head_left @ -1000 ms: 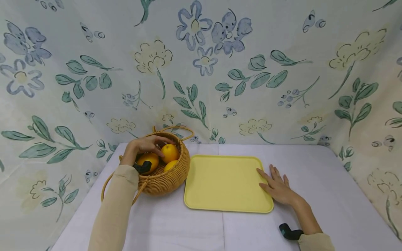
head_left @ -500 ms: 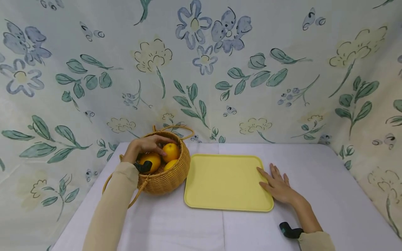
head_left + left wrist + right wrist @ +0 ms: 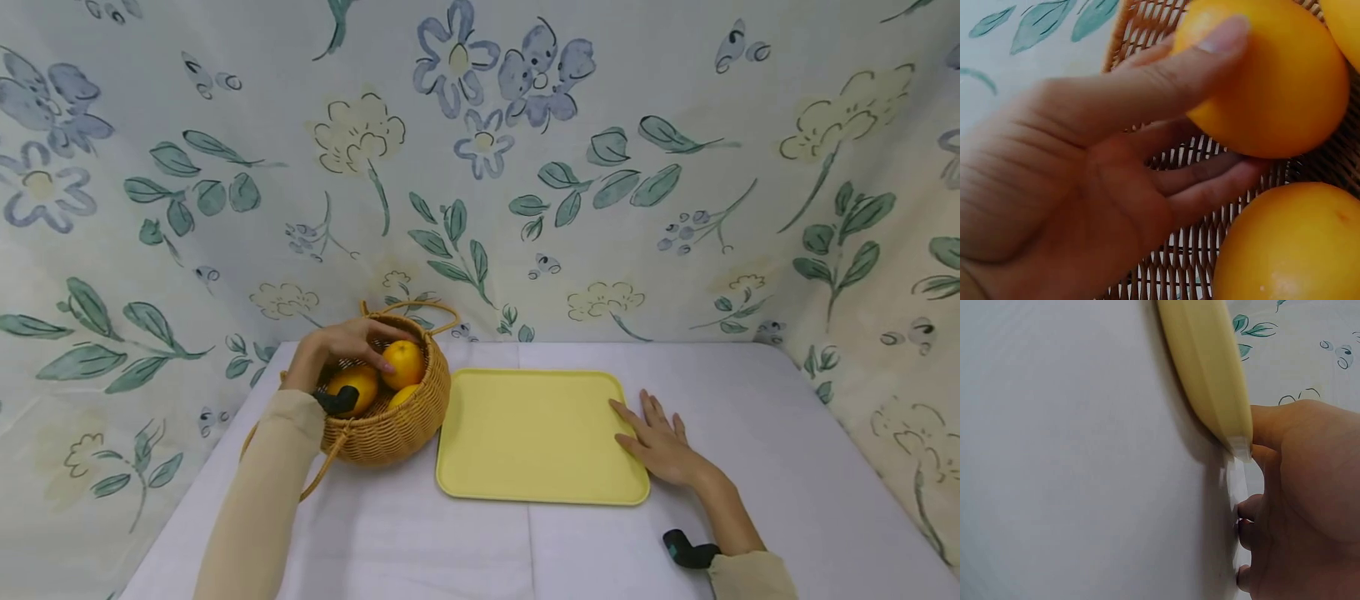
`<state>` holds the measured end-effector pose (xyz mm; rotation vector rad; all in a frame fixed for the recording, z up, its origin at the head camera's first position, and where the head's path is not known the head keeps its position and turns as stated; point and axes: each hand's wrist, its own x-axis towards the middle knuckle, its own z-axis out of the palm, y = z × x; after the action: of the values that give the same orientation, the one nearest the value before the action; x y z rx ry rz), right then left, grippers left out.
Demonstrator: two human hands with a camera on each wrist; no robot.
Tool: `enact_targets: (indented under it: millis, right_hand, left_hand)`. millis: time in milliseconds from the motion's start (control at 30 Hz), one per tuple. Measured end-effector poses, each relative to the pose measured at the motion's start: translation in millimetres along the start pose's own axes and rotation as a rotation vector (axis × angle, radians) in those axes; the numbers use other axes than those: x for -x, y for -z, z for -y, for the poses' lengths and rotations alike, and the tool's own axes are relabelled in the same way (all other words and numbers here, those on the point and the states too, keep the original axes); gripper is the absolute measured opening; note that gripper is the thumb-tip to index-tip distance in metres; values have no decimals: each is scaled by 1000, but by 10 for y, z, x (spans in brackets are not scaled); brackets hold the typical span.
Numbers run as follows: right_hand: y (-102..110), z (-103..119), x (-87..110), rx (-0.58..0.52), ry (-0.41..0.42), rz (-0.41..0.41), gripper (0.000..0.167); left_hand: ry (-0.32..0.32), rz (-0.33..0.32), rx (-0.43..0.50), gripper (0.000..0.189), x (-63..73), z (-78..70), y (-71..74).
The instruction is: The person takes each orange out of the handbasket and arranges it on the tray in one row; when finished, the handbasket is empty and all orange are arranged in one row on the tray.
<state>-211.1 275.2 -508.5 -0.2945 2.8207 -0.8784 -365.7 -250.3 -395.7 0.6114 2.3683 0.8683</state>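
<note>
In the head view my left hand [image 3: 348,342] reaches into a round wicker basket [image 3: 397,437] at the left of the table. It holds an orange [image 3: 405,362] there; in the left wrist view the thumb lies across the orange [image 3: 1285,81] and the fingers curl round its far side. A second orange [image 3: 1291,250] lies below that hand, and part of a third fruit [image 3: 403,395] shows near the basket's front wall. My right hand [image 3: 663,446] lies with fingers spread at the right edge of a yellow tray [image 3: 536,437], thumb and index finger touching its rim.
A white cloth [image 3: 420,542] covers the table. Behind it hangs a flower-print curtain [image 3: 480,233]. The basket's handles [image 3: 326,467] stick out at its front and back, and its right side stands close against the tray's left edge.
The orange and my left thumb have shifted very slightly inside the basket. The whole head view has slid a little to the left. My right hand keeps its place at the tray.
</note>
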Motion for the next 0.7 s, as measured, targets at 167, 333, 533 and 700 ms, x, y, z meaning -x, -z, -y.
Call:
enact_targets:
  millis: [167, 333, 533, 700]
  right_hand:
    - [10, 7, 10, 1, -2, 8, 64]
    - [23, -1, 10, 2, 4, 5, 64]
    - [26, -19, 14, -3, 7, 5, 64]
    - [9, -14, 16, 6, 4, 8, 64]
  left_hand:
    - [-14, 53, -18, 65, 40, -152, 66]
    - [-10, 74, -13, 65, 151, -303, 156]
    - [-11, 15, -12, 64, 371, -452, 252]
    - [-108, -56, 26, 63, 532, -540, 281]
